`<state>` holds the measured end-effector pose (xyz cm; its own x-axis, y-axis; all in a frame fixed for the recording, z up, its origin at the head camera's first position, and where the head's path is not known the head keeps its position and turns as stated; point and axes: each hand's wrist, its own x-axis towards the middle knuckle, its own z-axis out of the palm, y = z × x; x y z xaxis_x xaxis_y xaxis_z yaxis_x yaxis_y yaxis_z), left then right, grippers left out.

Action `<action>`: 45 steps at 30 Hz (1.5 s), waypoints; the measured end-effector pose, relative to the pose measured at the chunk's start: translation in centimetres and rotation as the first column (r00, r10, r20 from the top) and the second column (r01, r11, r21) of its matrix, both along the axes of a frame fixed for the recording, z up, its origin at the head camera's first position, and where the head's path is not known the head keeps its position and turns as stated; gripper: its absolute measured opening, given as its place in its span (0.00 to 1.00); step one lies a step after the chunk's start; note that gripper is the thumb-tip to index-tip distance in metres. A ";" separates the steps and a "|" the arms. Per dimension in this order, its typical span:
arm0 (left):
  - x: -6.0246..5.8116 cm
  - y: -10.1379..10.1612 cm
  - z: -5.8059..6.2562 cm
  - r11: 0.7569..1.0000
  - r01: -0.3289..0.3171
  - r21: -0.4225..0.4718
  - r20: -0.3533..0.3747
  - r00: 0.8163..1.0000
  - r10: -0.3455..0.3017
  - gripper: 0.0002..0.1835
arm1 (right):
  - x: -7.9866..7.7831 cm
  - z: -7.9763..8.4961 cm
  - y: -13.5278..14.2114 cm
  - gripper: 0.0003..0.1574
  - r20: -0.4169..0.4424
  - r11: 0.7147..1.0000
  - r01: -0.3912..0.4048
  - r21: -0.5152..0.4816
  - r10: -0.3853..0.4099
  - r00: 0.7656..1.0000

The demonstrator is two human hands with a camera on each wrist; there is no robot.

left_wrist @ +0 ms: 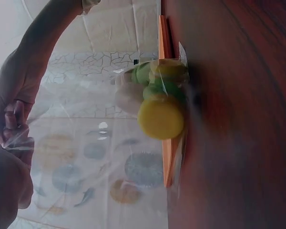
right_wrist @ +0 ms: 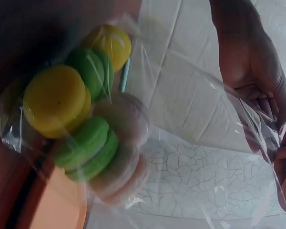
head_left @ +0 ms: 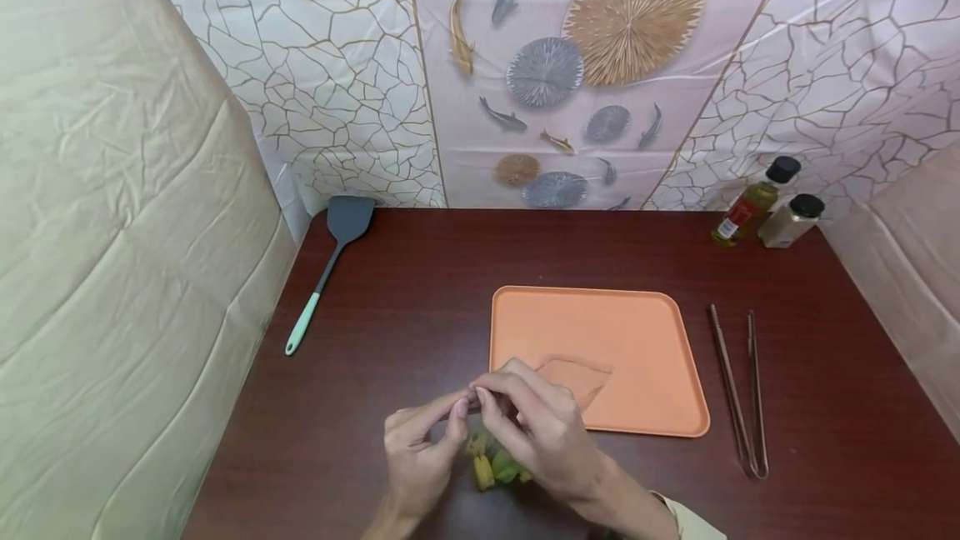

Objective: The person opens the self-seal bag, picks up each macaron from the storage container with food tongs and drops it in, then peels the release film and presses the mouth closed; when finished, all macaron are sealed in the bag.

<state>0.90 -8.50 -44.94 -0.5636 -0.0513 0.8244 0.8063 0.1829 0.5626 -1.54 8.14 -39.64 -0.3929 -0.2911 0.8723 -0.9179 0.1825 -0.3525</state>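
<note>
A clear plastic bag (right_wrist: 195, 109) holds several macarons. In the right wrist view I see a yellow macaron (right_wrist: 55, 100), a green macaron (right_wrist: 88, 150) and a pale pinkish macaron (right_wrist: 117, 176) through the film. My left hand (head_left: 422, 448) pinches the bag's upper edge between thumb and fingers. Close beside it, my right hand (head_left: 543, 432) pinches the same edge, the fingertips of both hands nearly meeting. The filled lower part hangs below the hands, at or just over the table. From the head view, the hands partly cover the bag.
Behind the right hand lies an orange tray (head_left: 637, 357). Metal tongs (head_left: 738, 398) rest to its right. A spatula (head_left: 330, 261) lies at the back left of the dark table (head_left: 405, 307). An oil bottle (head_left: 746, 207) and a black-lidded jar (head_left: 791, 222) stand at the back right.
</note>
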 end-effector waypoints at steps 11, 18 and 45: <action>-0.4 0.4 -1.2 0.997 -0.022 0.067 -0.085 0.996 0.028 0.08 | 0.5 -0.8 -0.3 0.12 0.085 0.996 -0.028 -0.090 0.036 0.996; -0.4 0.4 -1.3 0.987 0.108 0.116 -0.060 0.993 -0.102 0.09 | 0.5 -0.9 0.0 0.08 0.218 0.968 -0.112 -0.226 0.163 0.962; -1.7 -0.5 -1.1 0.937 0.202 0.284 0.190 0.946 -0.262 0.14 | 0.5 0.8 7.2 0.04 0.254 0.916 0.066 -0.395 0.040 0.966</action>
